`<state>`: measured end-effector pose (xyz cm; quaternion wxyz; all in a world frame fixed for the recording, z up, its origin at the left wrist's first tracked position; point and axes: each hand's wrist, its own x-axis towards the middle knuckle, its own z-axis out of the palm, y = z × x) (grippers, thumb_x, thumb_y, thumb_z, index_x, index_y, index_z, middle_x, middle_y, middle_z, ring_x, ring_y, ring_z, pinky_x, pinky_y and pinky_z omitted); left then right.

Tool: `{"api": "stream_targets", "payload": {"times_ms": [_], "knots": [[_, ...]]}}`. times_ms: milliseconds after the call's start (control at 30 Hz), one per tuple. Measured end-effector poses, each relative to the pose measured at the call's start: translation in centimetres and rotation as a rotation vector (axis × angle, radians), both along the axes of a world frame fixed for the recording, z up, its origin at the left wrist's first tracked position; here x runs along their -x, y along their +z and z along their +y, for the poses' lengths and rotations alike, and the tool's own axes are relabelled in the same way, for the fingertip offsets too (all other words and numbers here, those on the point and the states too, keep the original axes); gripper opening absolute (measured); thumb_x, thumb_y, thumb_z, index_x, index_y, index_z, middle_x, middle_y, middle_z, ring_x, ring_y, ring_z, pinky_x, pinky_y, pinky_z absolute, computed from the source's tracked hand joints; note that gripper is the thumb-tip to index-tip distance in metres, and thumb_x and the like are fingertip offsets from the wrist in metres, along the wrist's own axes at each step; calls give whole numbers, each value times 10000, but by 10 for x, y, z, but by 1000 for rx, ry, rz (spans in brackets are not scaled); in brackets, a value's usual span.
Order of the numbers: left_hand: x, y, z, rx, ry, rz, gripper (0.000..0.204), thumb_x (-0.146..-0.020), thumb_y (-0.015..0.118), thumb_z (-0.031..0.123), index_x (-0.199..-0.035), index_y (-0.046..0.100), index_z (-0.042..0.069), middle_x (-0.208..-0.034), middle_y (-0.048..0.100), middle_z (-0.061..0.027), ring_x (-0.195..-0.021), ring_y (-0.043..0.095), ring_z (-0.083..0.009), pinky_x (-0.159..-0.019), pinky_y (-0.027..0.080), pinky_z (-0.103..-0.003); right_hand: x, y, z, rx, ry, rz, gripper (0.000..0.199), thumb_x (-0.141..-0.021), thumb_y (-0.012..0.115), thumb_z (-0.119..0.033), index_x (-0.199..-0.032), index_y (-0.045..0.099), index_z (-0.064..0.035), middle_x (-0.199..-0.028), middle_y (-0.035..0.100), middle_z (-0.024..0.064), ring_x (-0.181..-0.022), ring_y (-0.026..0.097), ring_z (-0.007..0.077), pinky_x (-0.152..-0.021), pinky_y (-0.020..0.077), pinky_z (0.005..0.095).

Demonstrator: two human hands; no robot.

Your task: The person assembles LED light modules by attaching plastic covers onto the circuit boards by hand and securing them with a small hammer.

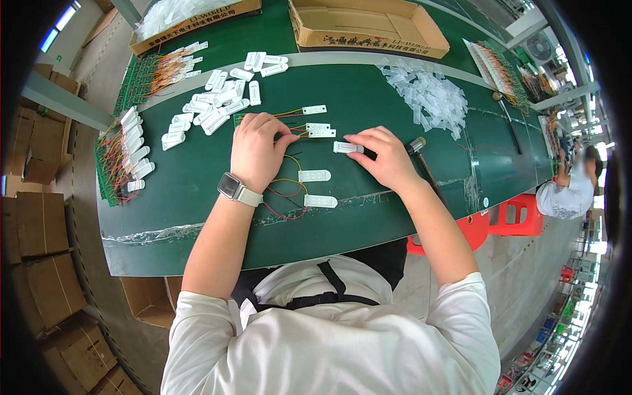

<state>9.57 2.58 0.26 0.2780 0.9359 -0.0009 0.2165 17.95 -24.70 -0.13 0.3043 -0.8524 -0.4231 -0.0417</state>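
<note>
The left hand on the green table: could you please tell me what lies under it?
Under the left hand, coloured wires run out toward white plastic pieces. Whatever the palm presses is covered.

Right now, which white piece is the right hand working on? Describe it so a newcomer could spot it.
Start at the green table, in front of the person. Near its middle, the right hand pins a small white plastic piece under its fingertips. Unlike the other white pieces lying loose nearby, it is the only one touched by that hand.
</note>
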Motion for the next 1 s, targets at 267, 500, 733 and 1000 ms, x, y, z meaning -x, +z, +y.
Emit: {"api": "stream_targets", "payload": {"times_ms": [267,500,733,1000], "knots": [[1,-2,5,-30,-68,-76,153,-783,855,180,-814,744,80,-907,704,-22,-1011,623,-279,-931,496,-428,-8,0,22,36,-1,17,199,-897,770,-130,-1093,790,-101,-997,714,35,-935,653,219,-809,541,372],[4,-4,1,-105,-56,-62,162,-762,858,194,-807,737,96,-926,698,-11,-1015,618,-268,-924,500,-420,-1,3,16,-55,39,-66,414,-873,800,-180,-1281,735,-149,-1042,703,25,-967,636,237,-846,538,359],[3,-6,1,-116,-77,-57,163,-761,853,196,-811,740,90,-919,692,-13,-994,612,-258,-898,509,-400,-1,-7,34,-97,12,253,533,-847,813,-110,-1360,690,-182,-1045,703,58,-938,652,242,-861,559,381],[5,-5,0,-157,-39,-42,156,-758,854,186,-804,746,84,-912,692,-16,-992,613,-255,-901,513,-394,-6,1,43,-64,243,-62,333,-829,822,-96,-1153,790,-164,-1018,666,17,-890,636,220,-808,566,346]]}}
